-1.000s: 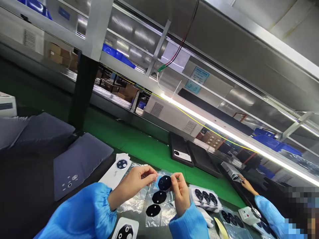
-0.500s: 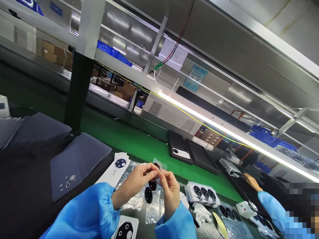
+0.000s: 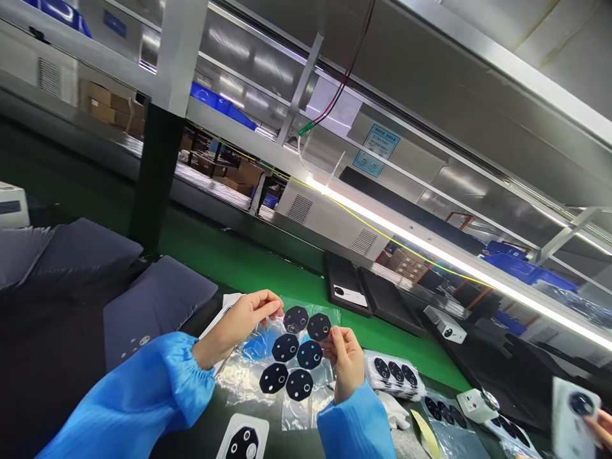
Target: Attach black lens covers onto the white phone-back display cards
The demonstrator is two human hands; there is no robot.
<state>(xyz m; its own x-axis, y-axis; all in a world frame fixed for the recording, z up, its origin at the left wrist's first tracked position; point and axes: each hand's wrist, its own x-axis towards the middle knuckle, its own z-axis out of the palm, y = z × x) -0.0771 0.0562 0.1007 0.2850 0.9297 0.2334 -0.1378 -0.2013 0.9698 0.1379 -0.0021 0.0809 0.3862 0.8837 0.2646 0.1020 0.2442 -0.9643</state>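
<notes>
Between my hands a clear film sheet with several black camera-cover stickers (image 3: 285, 348) is spread out; each sticker is eight-sided with small holes. My left hand (image 3: 246, 322) is closed, thumb and fingers pinching the sheet's upper left edge. On the opposite side my right hand (image 3: 347, 360) pinches the right edge beside the top stickers. Crinkled clear plastic bags (image 3: 246, 379) lie under the sheet. Closer to me is a white phone back panel (image 3: 243, 440) with a black round camera area. Another white panel is mostly hidden behind my left hand.
Dark grey sheets (image 3: 160, 299) lie at left. Black trays (image 3: 347, 280) stand at the back, one bearing a white panel. Right of my hand are a stack of sticker sheets (image 3: 394, 376), a white cloth (image 3: 396, 411) and a small white device (image 3: 475, 406). A co-worker's hand (image 3: 595, 427) holds a white panel.
My hands, close together before, have moved apart, and the sticker sheet is now opened flat between them. At right, the co-worker's hand has moved nearer, now with a white panel.
</notes>
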